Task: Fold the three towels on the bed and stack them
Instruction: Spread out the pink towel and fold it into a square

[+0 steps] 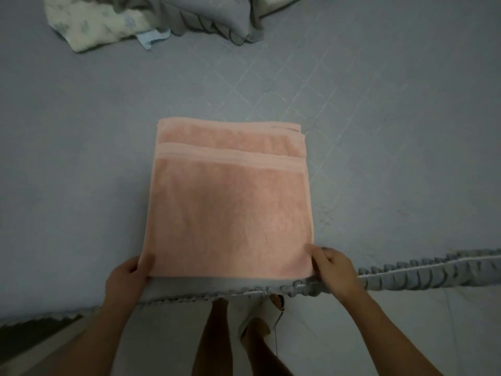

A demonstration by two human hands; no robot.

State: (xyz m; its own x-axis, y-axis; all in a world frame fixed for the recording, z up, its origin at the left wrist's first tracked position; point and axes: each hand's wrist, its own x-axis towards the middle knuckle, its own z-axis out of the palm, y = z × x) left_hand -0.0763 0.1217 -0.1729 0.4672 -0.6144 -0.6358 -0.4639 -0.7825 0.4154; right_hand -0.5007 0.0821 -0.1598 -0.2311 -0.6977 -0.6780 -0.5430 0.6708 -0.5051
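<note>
Pink towel (229, 204) folded on the bed (81, 158), near corners pinched by left hand (127, 275) and right hand (329, 265). Soft, light, floppy beyond both grips; best supported underneath.

bare forearms (401, 332), no sleeves in view, bare legs (214, 340) and a pale slipper (257, 318).

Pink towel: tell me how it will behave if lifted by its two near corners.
The folded pink towel is soft cloth lying flat on the bed, so it would likely sag between the left hand and right hand. Its stacked layers, visible at the far edge, may slide apart. It probably won't slip from the grip.
</note>
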